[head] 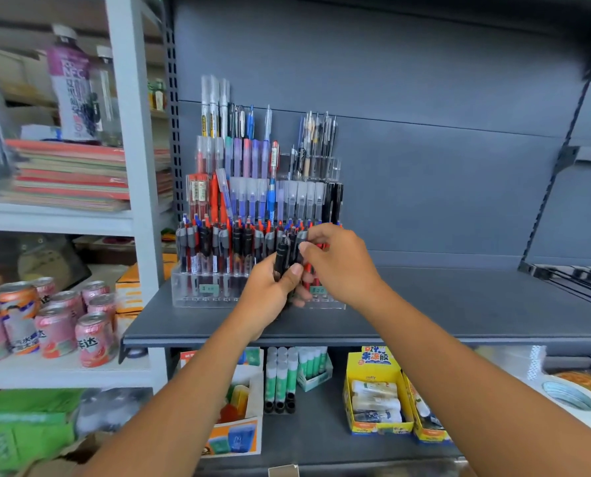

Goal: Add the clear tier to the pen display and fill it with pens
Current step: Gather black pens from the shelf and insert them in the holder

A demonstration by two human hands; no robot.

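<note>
The left hand [270, 290] is closed around a bunch of pens [284, 257], mostly black and red, held upright with their tops sticking out above the thumb and fingers. The right hand [338, 263] is just beside it, touching the same bunch from the right; its thumb and forefinger are pinched on the top of one pen in the bunch, with the other fingers curled loosely behind.

Both hands are in front of the right half of the clear tier [218, 292], the lowest front step of the pen display [263, 187]. The left part of that tier is already full of upright pens with grey clips, while the part directly behind the hands is hidden. Two small green price labels show on the tier's front wall.

Behind the tier the display rises in steps, each packed with pens in red, blue, purple and black. It stands on a dark grey shelf [442, 304]. The shelf below holds glue sticks [280, 376] and a yellow box [376, 394]; pink drink cans [56, 325] stand on the white rack to the left.
</note>
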